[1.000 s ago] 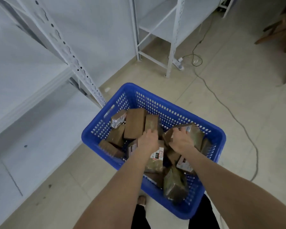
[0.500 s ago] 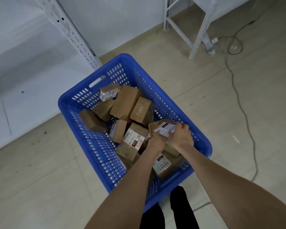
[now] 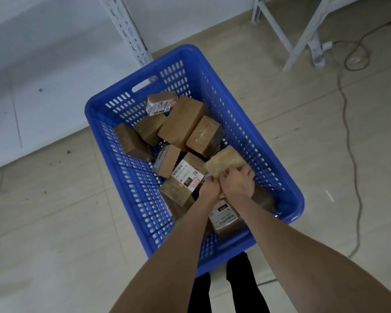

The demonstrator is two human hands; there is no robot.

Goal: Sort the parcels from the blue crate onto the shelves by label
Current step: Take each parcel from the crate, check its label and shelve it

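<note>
Both hands, left [image 3: 209, 188] and right [image 3: 238, 183], touching, grip a tape-wrapped brown parcel [image 3: 224, 161] by the blue crate's [image 3: 233, 114] right wall (other parcels [image 3: 182, 123] lie loose inside). The crate stands on the floor [image 3: 54, 222].

Beige tiled floor [image 3: 54, 222] carries the blue crate [image 3: 131, 188] at frame centre, white shelf uprights [image 3: 131, 35] at top, and 1 cable [image 3: 348, 132] along the right.
</note>
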